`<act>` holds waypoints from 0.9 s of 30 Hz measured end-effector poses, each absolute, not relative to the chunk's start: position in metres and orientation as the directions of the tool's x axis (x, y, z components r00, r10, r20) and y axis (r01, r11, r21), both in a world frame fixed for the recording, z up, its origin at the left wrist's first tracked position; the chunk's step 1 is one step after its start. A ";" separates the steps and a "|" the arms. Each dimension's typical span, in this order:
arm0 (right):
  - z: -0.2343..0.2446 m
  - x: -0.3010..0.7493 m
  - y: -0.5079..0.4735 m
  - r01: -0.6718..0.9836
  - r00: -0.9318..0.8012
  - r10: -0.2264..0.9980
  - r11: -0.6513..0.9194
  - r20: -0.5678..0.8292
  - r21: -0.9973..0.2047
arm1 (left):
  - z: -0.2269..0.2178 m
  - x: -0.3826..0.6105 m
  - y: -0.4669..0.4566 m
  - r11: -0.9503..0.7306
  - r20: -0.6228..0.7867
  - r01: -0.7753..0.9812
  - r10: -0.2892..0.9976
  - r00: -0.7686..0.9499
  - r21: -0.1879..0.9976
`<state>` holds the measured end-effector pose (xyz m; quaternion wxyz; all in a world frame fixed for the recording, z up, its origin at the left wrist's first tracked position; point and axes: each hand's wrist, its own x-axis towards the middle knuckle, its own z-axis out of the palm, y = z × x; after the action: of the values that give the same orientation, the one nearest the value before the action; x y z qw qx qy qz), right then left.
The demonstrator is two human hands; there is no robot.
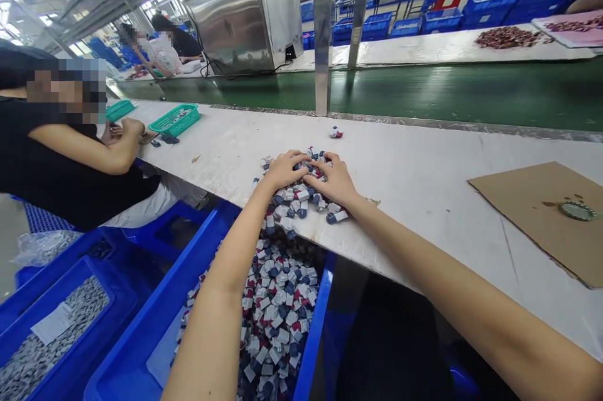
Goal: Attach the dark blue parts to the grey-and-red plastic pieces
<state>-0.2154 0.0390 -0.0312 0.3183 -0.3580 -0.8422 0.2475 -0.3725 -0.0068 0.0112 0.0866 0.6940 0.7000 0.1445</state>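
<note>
And here are both hands over the white tabletop [405, 175], near its front edge: left hand [285, 170] and right hand [335, 181] arch side by side across a heap of small white, navy and red pieces [301, 195], fingers loosely spread. The heap runs right to that edge, just above a blue bin [318, 325] loaded with similar pieces, while one stray piece [336, 132] sits out towards the far edge.

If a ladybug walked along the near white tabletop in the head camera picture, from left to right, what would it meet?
The nearer green plastic basket → the camera wearer's left hand → the wearer's right hand → the flat brown cardboard sheet.
</note>
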 end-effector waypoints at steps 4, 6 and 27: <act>-0.030 -0.222 0.025 0.481 -0.477 0.798 0.588 0.368 -0.651 | 0.016 -0.373 0.000 -0.014 0.053 0.938 0.999 -0.005 0.346; -0.030 -0.227 0.016 0.488 -0.461 0.806 0.580 0.371 -0.652 | 0.019 -0.372 0.004 -0.014 0.035 0.934 0.999 0.002 0.356; -0.018 -0.231 -0.063 0.378 -0.511 0.798 0.543 0.320 -0.750 | 0.026 -0.364 -0.050 -0.091 0.038 0.894 0.996 0.082 0.438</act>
<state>-0.2308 -0.0627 -0.0182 0.3364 -0.3624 -0.8114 0.3117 -0.3642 -0.0501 0.0262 0.1528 0.7196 0.6567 0.1662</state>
